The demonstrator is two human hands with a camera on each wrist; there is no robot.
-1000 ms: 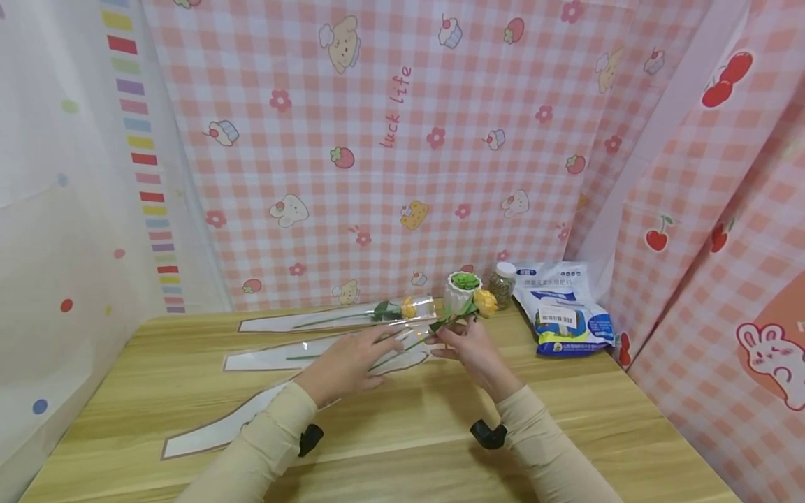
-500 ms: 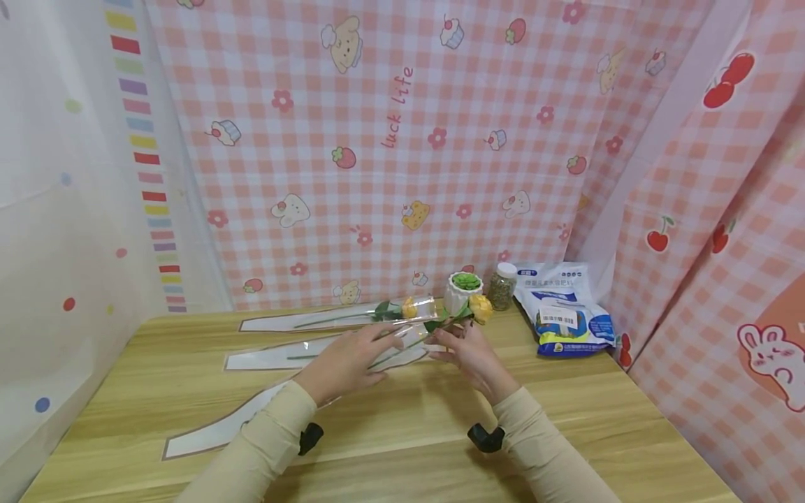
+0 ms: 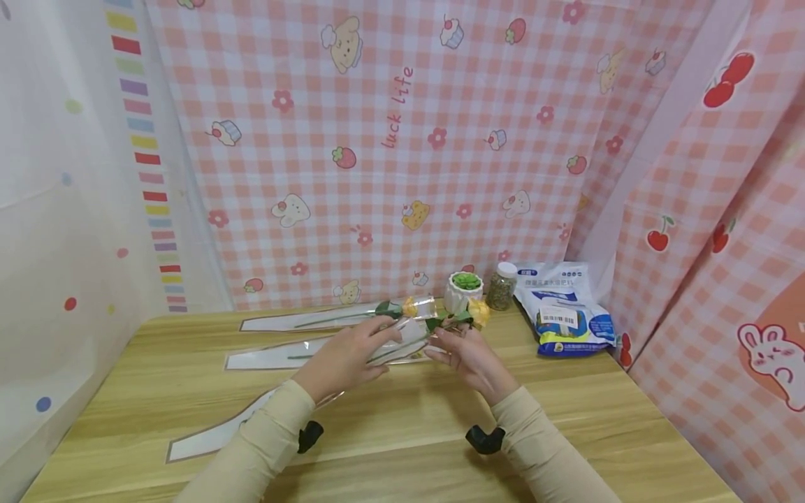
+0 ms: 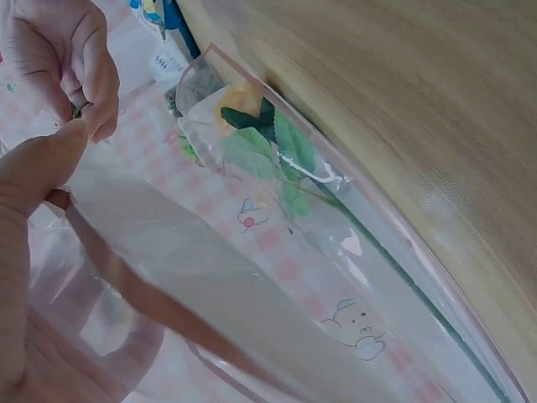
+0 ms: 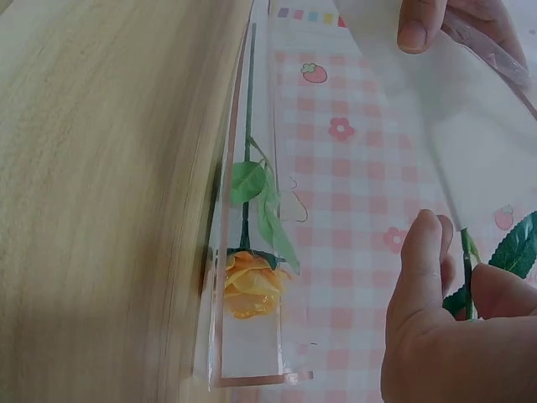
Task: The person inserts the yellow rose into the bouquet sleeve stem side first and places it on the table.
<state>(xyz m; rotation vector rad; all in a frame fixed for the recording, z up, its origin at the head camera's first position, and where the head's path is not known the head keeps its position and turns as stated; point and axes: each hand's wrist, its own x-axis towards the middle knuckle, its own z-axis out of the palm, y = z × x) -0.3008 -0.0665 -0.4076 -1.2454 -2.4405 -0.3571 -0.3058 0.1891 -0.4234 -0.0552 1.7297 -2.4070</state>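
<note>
My left hand (image 3: pixel 349 356) grips the mouth end of a long clear-and-white flower sleeve (image 3: pixel 216 432). In the left wrist view its thumb lies against the sleeve's brown-edged rim. My right hand (image 3: pixel 473 360) pinches the green stem (image 5: pixel 467 259) of a yellow artificial rose (image 3: pixel 479 314), just below its leaves. In the right wrist view the lower stem runs inside the held sleeve. A second yellow rose (image 5: pixel 252 287) lies in its own sleeve beside the hands, and another sleeved rose (image 3: pixel 409 307) lies at the back.
Behind the right hand stand a white pot with a green succulent (image 3: pixel 466 282) and a white-lidded jar (image 3: pixel 502 288). A blue-and-white bag (image 3: pixel 566 311) lies at the back right. A pink checked cloth (image 3: pixel 390 175) hangs behind the wooden table (image 3: pixel 402 447).
The right hand has moved slightly left, and the rose's head has shifted left and down toward the left hand. The held sleeve has shifted slightly right.
</note>
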